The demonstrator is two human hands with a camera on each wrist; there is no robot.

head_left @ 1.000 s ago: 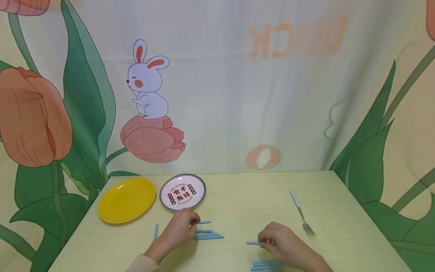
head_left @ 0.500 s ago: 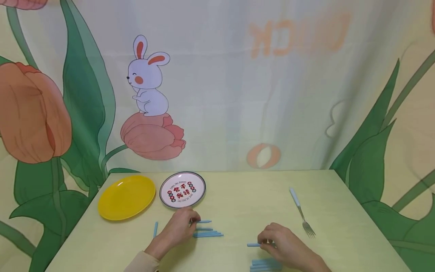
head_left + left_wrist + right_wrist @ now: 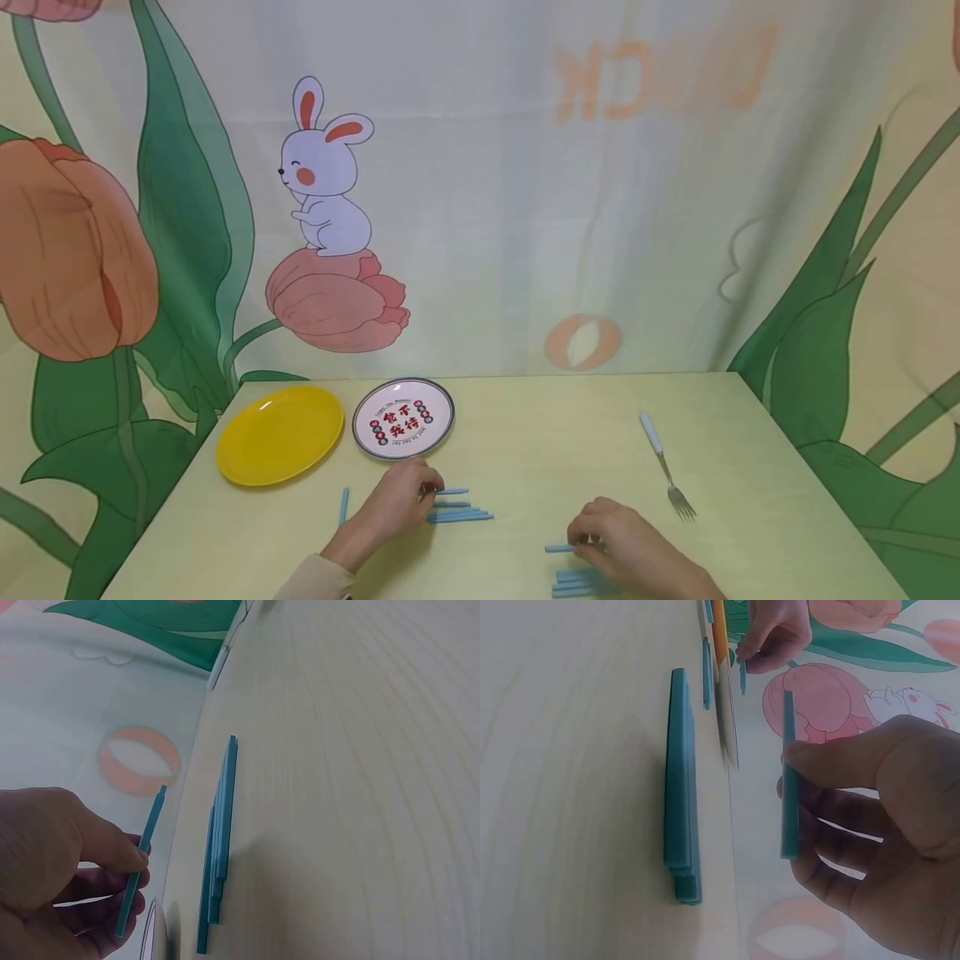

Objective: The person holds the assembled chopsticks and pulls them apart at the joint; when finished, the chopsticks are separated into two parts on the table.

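Between thumb and fingertips, my left hand (image 3: 401,498) pinches a thin blue stick (image 3: 155,814) with a narrower tip, raised off the table. Beneath it lie several more blue sticks (image 3: 461,517), roughly side by side. My right hand (image 3: 621,546) pinches another blue stick (image 3: 789,817) the same way, held above a close-packed group of blue sticks (image 3: 678,772). In the head view part of that group is hidden under the right hand. One separate blue stick (image 3: 344,504) lies left of my left wrist.
A yellow plate (image 3: 280,436) lies at the back left of the table (image 3: 540,450). Beside it is a white plate (image 3: 403,419) with red lettering, just beyond my left hand. A fork (image 3: 663,462) with a pale handle lies at the right. A printed curtain (image 3: 480,208) hangs behind.
My right hand has come slightly nearer the front edge with its stick, over the group there. The left hand has hardly moved, and the head view has shifted a little.
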